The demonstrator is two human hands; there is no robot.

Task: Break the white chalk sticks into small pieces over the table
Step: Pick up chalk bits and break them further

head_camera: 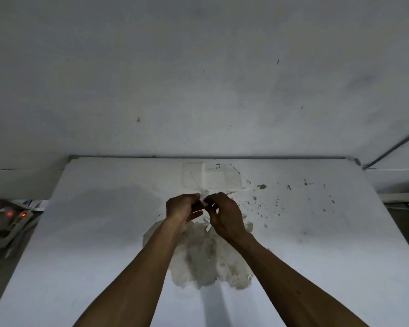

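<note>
Both hands meet above the middle of the white table (80, 244). My left hand (183, 207) and my right hand (224, 214) pinch the two ends of one short white chalk stick (202, 202), fingertips almost touching. Below the hands, white chalk pieces (208, 226) lie on the table at the top edge of a worn, greyish patch (206, 260). Most of the held stick is hidden by the fingers.
A clear flat plastic sheet or lid (213, 177) lies at the table's far edge, against the white wall. Dark specks (288, 187) dot the table's right side. A power strip with orange lights (17, 214) sits off the left edge.
</note>
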